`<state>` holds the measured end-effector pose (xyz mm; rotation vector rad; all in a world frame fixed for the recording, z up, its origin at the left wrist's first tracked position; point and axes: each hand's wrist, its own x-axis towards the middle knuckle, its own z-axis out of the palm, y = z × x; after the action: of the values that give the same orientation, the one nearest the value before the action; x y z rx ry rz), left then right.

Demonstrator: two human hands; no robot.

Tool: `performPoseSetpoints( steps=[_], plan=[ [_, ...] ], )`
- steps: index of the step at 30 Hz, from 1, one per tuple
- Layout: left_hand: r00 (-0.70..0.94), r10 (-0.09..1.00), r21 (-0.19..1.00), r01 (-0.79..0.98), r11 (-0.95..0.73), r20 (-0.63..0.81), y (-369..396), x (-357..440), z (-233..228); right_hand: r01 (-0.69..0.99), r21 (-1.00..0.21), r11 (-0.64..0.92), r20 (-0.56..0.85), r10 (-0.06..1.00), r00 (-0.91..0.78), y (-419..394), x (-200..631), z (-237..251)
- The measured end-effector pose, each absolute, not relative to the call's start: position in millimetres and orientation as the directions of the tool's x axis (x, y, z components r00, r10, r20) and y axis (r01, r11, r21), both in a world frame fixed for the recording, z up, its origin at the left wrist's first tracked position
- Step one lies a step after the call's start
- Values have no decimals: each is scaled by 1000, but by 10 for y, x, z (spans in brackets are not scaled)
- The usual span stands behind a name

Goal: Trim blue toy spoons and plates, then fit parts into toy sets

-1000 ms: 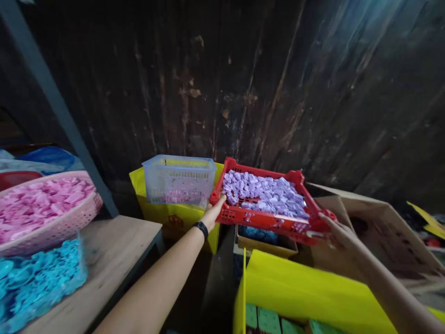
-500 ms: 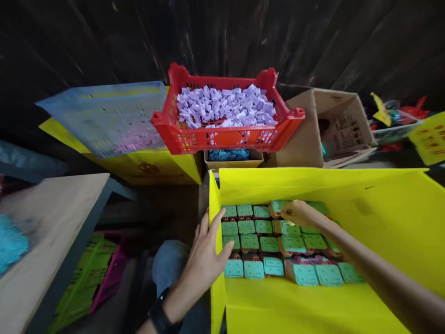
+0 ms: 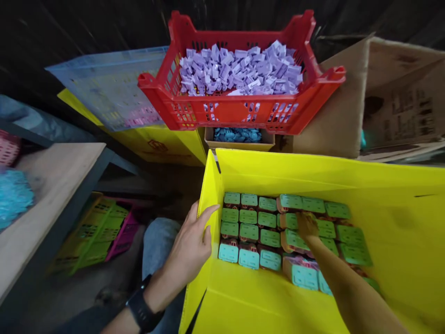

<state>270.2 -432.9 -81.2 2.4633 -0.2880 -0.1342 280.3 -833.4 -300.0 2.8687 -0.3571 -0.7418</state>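
The red crate point(image 3: 229, 111) of purple pieces point(image 3: 239, 69), held before, now sits behind the yellow box point(image 3: 264, 167). The left hand point(image 3: 189, 246), fingers spread, touches the box's left side — the right hand point(image 3: 308, 225) is among its green packs point(image 3: 249, 232), grip unclear.

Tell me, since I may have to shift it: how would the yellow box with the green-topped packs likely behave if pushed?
The yellow box would probably flex at the rim, as its walls look thin there. It may feel heavy, given the rows of green-topped packs inside. Those could slide a little, since narrow gaps show between some.
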Motion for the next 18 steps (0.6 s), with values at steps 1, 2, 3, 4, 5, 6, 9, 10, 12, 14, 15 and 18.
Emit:
performPoseSetpoints(
  steps=[1, 2, 3, 4, 5, 6, 9, 10, 12, 14, 15, 18],
  plan=[
    [970, -242, 621, -179, -763, -17, -4373, 2702, -810, -182, 217, -959, -454, -264, 851, -8328, 2836, -2998],
    [969, -245, 622, -184, -761, -12, -4416, 2700, -809, -175, 224, -959, -453, -261, 852, -8311, 2867, -2982],
    [969, -246, 618, -188, -764, -9, -4454, 2697, -808, -168, 227, -959, -454, -257, 853, -8283, 2892, -2955],
    [970, -244, 610, -191, -769, -4, -4486, 2692, -803, -162, 227, -960, -456, -252, 854, -8245, 2913, -2917],
    [972, -235, 596, -192, -779, 6, -4510, 2684, -792, -156, 219, -963, -460, -243, 854, -8197, 2929, -2869],
    [975, -219, 574, -193, -796, 23, -4526, 2676, -772, -151, 205, -967, -463, -232, 856, -8143, 2944, -2812],
    [970, -211, 443, -243, -863, 121, -4544, 2670, -647, -123, 103, -987, -468, -158, 870, -7944, 3002, -2570],
    [953, -265, 398, -302, -866, 146, -4550, 2684, -595, -103, 47, -994, -467, -113, 877, -7865, 3031, -2458],
    [885, -446, 373, -463, -804, 136, -4580, 2744, -509, -49, -82, -995, -462, -5, 887, -7688, 3095, -2166],
    [810, -583, 474, -538, -697, 62, -4642, 2845, -473, 7, -216, -976, -456, 107, 883, -7501, 3148, -1785],
    [796, -604, 557, -511, -655, 20, -4681, 2902, -472, 34, -290, -957, -448, 167, 878, -7418, 3162, -1572],
    [802, -592, 804, -302, -513, -77, -4777, 3034, -460, 140, -720, -680, -290, 478, 829, -7297, 3149, -992]
  ],
)
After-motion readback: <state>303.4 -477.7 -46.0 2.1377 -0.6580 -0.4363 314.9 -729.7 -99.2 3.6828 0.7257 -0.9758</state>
